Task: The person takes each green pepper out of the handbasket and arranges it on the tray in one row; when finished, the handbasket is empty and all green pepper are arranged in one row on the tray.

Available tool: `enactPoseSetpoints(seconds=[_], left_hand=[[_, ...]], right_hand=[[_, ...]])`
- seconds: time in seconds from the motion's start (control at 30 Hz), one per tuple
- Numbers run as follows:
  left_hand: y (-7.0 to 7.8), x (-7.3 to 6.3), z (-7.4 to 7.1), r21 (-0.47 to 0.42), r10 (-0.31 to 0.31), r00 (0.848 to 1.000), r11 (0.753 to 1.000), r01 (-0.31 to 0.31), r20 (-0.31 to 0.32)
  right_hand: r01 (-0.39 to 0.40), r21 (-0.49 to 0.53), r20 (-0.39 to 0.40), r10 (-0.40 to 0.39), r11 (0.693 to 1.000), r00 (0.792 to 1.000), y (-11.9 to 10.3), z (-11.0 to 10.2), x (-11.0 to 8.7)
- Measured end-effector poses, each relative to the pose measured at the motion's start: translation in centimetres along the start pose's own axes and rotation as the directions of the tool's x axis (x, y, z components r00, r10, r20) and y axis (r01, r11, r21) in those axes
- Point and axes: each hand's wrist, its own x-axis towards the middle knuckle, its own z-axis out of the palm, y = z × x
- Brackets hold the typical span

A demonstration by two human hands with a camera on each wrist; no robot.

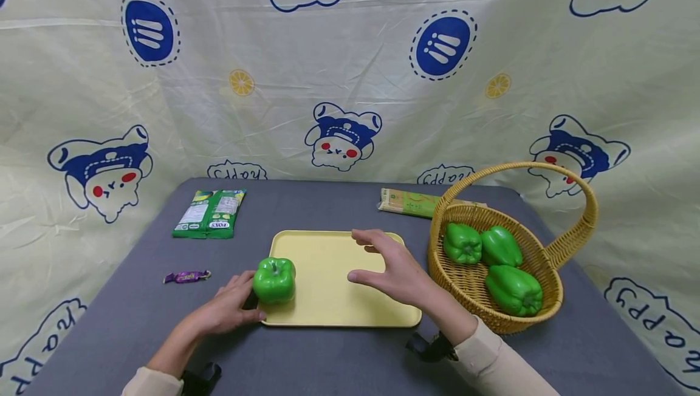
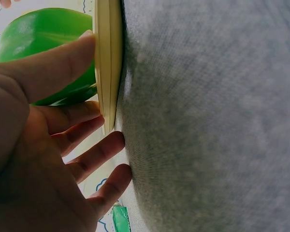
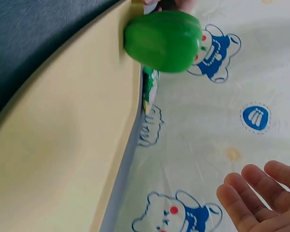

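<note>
A green bell pepper stands on the left end of a pale yellow tray. Beside it, my left hand rests at the tray's left edge with its fingers spread. The left wrist view shows the thumb and index finger by the tray's rim, close to the pepper; whether they touch the pepper I cannot tell. Above the tray's right part hangs my right hand, fingers extended and apart from the thumb, holding nothing. Its fingers also show in the right wrist view.
To the right, a wicker basket with a tall handle holds three green bell peppers. A long green-and-tan packet lies behind it. At the left are a green snack bag and a purple wrapped candy.
</note>
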Motion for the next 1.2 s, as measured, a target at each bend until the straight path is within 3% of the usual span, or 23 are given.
enactPoseSetpoints(seconds=[0.23,0.77,1.07,1.2], left_hand=[[0.1,0.0,0.0,0.005,0.001,1.0,1.0,-0.001,0.002],[0.0,0.1,0.1,-0.014,-0.013,1.0,1.0,0.014,0.009],[-0.1,0.1,0.1,-0.018,-0.018,1.0,1.0,0.019,0.009],[-0.1,0.1,0.1,-0.012,-0.01,1.0,1.0,0.011,0.004]], right_hand=[[0.018,-0.078,-0.07,-0.024,0.997,0.997,1.1,-2.5,-1.6],[-0.157,-0.2,-0.176,0.122,0.967,0.977,4.6,-7.3,-6.2],[-0.196,-0.275,-0.24,0.13,0.941,0.962,6.6,-9.4,-8.5],[-0.246,-0.278,-0.24,0.181,0.928,0.954,7.1,-10.0,-9.3]])
